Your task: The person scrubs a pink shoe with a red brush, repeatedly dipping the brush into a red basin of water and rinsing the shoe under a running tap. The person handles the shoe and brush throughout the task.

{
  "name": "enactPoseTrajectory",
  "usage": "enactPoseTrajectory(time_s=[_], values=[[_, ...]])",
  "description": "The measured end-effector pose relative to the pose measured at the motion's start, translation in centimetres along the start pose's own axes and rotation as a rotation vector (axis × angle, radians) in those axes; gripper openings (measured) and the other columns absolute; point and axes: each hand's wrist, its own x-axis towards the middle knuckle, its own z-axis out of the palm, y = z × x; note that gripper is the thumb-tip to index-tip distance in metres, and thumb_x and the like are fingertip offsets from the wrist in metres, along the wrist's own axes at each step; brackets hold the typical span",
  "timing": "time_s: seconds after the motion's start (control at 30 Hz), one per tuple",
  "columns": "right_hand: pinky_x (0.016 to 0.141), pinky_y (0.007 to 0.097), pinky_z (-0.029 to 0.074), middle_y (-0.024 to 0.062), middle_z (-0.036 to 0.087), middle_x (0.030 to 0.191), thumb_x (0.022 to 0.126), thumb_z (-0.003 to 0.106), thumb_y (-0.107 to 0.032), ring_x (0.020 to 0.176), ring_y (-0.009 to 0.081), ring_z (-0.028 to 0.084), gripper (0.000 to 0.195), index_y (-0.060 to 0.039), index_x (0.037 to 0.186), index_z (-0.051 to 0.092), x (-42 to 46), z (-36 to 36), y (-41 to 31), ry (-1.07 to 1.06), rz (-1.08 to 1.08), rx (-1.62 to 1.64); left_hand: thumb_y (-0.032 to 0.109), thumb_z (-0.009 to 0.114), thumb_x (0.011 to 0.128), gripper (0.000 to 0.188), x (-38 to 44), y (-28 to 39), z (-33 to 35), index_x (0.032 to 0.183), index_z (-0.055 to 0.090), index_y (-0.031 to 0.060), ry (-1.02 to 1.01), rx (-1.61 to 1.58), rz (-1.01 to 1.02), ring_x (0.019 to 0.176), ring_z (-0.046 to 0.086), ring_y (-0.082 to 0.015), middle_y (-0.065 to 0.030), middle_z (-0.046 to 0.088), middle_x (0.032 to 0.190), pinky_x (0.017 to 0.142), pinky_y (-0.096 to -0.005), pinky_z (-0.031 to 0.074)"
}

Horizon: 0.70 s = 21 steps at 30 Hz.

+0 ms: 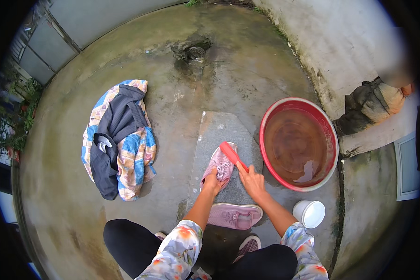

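Note:
My left hand (215, 182) grips a pink lace-up sneaker (216, 162) at its ankle opening, with the toe pointing away from me. My right hand (252, 181) is closed around the handle of a red brush (231, 154). The brush head lies against the toe and side of the sneaker; its bristles are hidden underneath. Below them is a flat grey stone slab (227, 122). A second pink sneaker (235, 216) lies crosswise between the slab and my feet, its toe to the left.
A red basin (262, 140) of brownish water stands right of the slab, with a white tub (308, 214) nearer me. On the left lie dark ribbed clothing (106, 154) and patterned fabric (136, 147). A drain hole (196, 53) lies ahead; a stained sack (374, 101) rests by the right wall.

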Motion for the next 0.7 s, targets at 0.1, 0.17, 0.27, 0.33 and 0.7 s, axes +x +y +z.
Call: enactPoseTrajectory(time_s=[0.1,0.17,0.27,0.33,0.7], values=[[0.047,0.0434,0.048,0.0148,0.05,0.079,0.086,0.057,-0.023,0.053,0.0331,0.058,0.046,-0.0249,0.131,0.046,2.3,0.6,-0.5,0.049,-0.008,0.009,0.03,0.029,0.1,0.038,0.0,0.6,0.1,0.127,0.042,0.0064,0.021,-0.008,-0.036,0.108,0.055,-0.0283,-0.0144,0.053,0.123,0.089,-0.0484,0.047],[0.052,0.0449,0.048,0.0156,0.05,0.08,0.086,0.057,-0.023,0.058,0.0336,0.058,0.046,-0.0238,0.132,0.046,1.3,-0.3,-1.3,-0.038,-0.016,0.122,0.028,0.029,0.1,0.038,0.4,0.8,-0.7,0.127,0.042,0.0049,0.035,-0.051,-0.061,0.108,0.055,-0.0325,-0.0174,0.053,0.122,0.089,-0.0512,0.047],[0.055,0.0452,0.048,0.0159,0.051,0.08,0.086,0.057,-0.023,0.061,0.0353,0.058,0.045,-0.0225,0.131,0.048,-3.0,-2.2,-1.6,-0.201,-0.046,0.431,0.029,0.03,0.1,0.039,0.9,0.5,-1.7,0.127,0.042,0.0033,-0.011,-0.072,-0.073,0.109,0.054,-0.0364,-0.0204,0.051,0.123,0.09,-0.0553,0.045],[0.055,0.0451,0.048,0.0153,0.052,0.078,0.086,0.058,-0.023,0.061,0.0347,0.058,0.044,-0.0242,0.129,0.049,-4.1,-2.8,-1.2,-0.253,-0.029,0.527,0.03,0.03,0.1,0.039,0.7,0.4,-1.2,0.128,0.041,0.0044,0.02,-0.098,-0.063,0.11,0.053,-0.0355,-0.019,0.051,0.124,0.091,-0.0551,0.044],[0.05,0.0443,0.049,0.0158,0.053,0.078,0.086,0.058,-0.024,0.053,0.0344,0.058,0.042,-0.0209,0.127,0.051,1.1,-1.1,-2.2,-0.103,-0.121,0.228,0.038,0.031,0.099,0.043,1.0,0.6,-1.3,0.129,0.042,0.0103,-0.002,-0.053,-0.043,0.11,0.053,-0.0309,-0.0134,0.051,0.125,0.089,-0.0529,0.045]])
